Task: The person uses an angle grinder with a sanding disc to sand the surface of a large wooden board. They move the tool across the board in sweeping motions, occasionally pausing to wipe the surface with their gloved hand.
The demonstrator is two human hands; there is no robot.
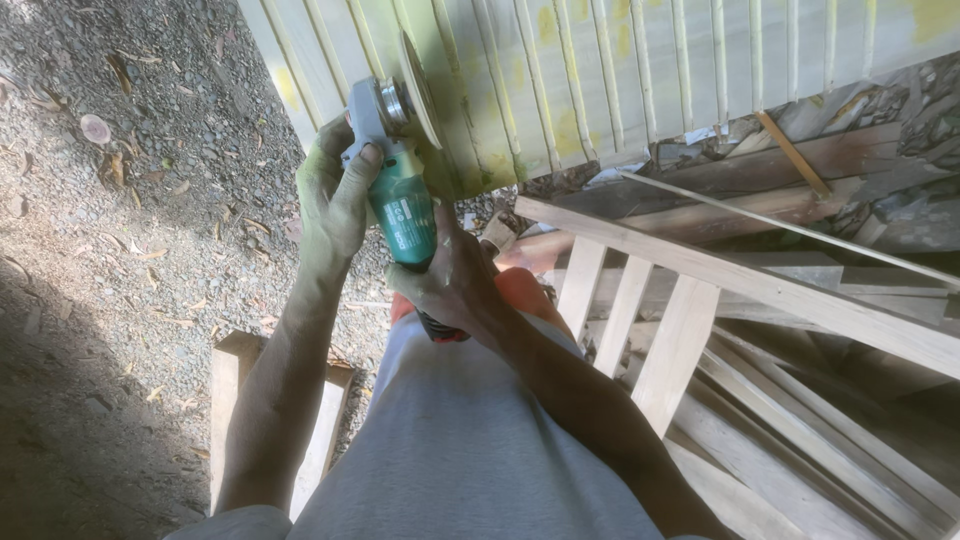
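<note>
Gravel ground (110, 230), littered with dry leaves and wood chips, is filling the left side, partly in shadow. Nearer the middle, a bare wooden frame piece (228, 400) is lying on it beside the person's leg. The left hand (335, 195), dusted pale green, is curling tightly around the grey head of a green angle grinder (402, 190), thumb pressing on the housing. The grinder's disc (422, 90) is touching the edge of a pale painted slatted wooden panel (600, 80) that is leaning across the top. The right hand (455, 285) is closing fully around the grinder's rear body, just below the left hand. Further right, an unpainted wooden railing with upright slats (680, 310) is lying tilted over a pile of planks (830, 470).
</note>
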